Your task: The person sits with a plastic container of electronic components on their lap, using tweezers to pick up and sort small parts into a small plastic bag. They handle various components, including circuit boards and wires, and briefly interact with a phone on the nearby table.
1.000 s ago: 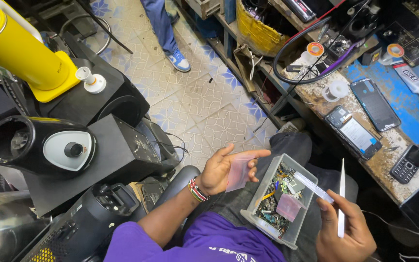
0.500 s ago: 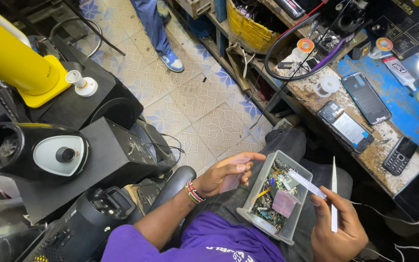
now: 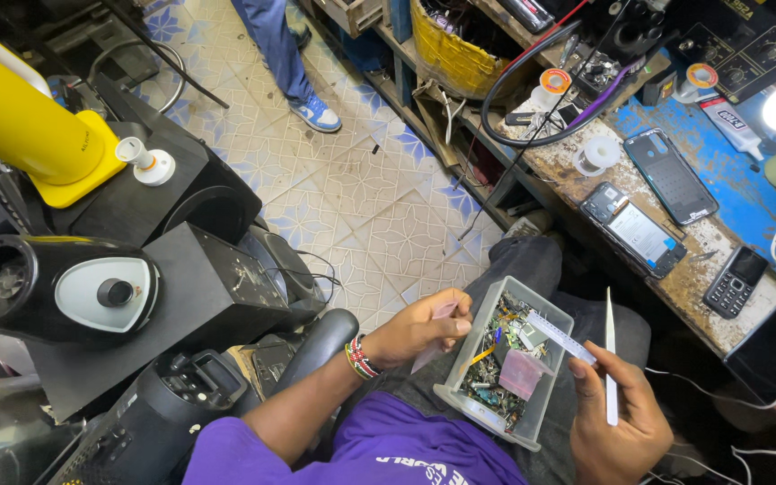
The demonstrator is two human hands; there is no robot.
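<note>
Grey plastic tray [image 3: 460, 388] on lap, near centre; rectangular, translucent walls, full of small electronic scraps, wires, pink bag.

Left hand [image 3: 419, 328] at tray's left rim, fingers curled on small pinkish clear bag [image 3: 433, 346].

Right hand [image 3: 617, 422] right of tray, fingers pinching thin white tweezers [image 3: 611, 359] upright, plus narrow clear strip [image 3: 560, 337] over tray.

Far right: worn bench [image 3: 675, 269] w/ flat glossy phones [image 3: 644, 235].

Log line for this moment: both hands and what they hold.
left hand: small clear bag pinched, at rim of grey parts tray on lap | right hand: white tweezers upright, beside tray
</note>
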